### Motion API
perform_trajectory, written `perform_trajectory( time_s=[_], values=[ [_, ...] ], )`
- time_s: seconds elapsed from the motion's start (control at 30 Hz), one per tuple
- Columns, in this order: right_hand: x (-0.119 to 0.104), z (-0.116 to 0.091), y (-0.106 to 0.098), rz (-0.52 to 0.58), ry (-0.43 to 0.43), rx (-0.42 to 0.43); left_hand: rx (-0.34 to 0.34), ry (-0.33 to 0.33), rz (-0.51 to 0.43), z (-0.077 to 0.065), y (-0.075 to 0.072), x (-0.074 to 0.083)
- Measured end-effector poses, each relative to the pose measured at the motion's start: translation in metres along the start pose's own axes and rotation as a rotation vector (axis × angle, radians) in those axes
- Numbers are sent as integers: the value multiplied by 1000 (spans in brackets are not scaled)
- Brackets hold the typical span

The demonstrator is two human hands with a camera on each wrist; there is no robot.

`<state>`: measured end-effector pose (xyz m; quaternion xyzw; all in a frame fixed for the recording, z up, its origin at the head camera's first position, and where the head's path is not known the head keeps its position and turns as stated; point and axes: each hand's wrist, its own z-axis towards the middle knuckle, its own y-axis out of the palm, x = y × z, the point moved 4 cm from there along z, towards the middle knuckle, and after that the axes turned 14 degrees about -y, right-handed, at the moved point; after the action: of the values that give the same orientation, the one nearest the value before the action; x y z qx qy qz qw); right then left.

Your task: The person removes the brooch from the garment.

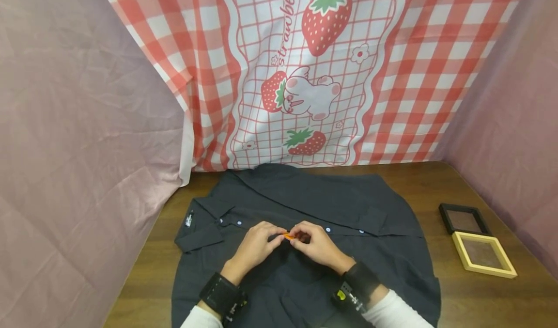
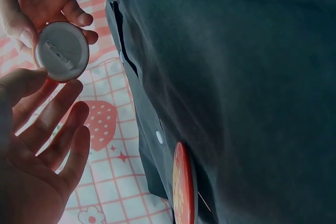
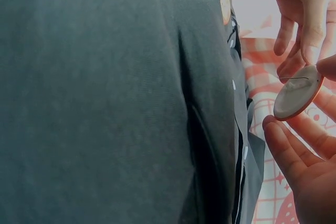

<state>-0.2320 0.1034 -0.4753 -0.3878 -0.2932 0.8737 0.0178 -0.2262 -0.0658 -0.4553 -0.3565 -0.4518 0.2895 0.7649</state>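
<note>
A round pin badge [image 1: 289,236] with an orange edge is held up between both hands over a dark button shirt [image 1: 279,192]. Its pale back, with the metal pin, shows in the left wrist view; in the right wrist view the needle stands off it. My left hand [image 1: 259,243] pinches one side of the rim, its thumb at the edge and other fingers spread. From the opposite side my right hand [image 1: 320,245] pinches the rim between thumb and fingers. Another badge, red-edged [image 2: 182,184], stands edge-on against the shirt in the left wrist view, a thin needle beside it.
The shirt lies spread on a wooden table [image 1: 471,299], collar [image 1: 207,214] at left. At right are a black frame [image 1: 486,221] and a pale yellow frame [image 1: 492,273]. A strawberry-print cloth [image 1: 305,76] hangs behind, with pink fabric [image 1: 87,124] at both sides.
</note>
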Motion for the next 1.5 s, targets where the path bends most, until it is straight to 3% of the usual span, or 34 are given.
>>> perform_trajectory(
  time_s=[0.47,0.63,1.5],
  values=[
    [-10,2,1,16,56,12,2,-22,0,1,-3,0],
    [0,1,1,41,42,26,6,-24,-4,3,-4,1],
    [-1,2,0,23,46,36,20,-71,-15,1,-5,-1]
  ],
)
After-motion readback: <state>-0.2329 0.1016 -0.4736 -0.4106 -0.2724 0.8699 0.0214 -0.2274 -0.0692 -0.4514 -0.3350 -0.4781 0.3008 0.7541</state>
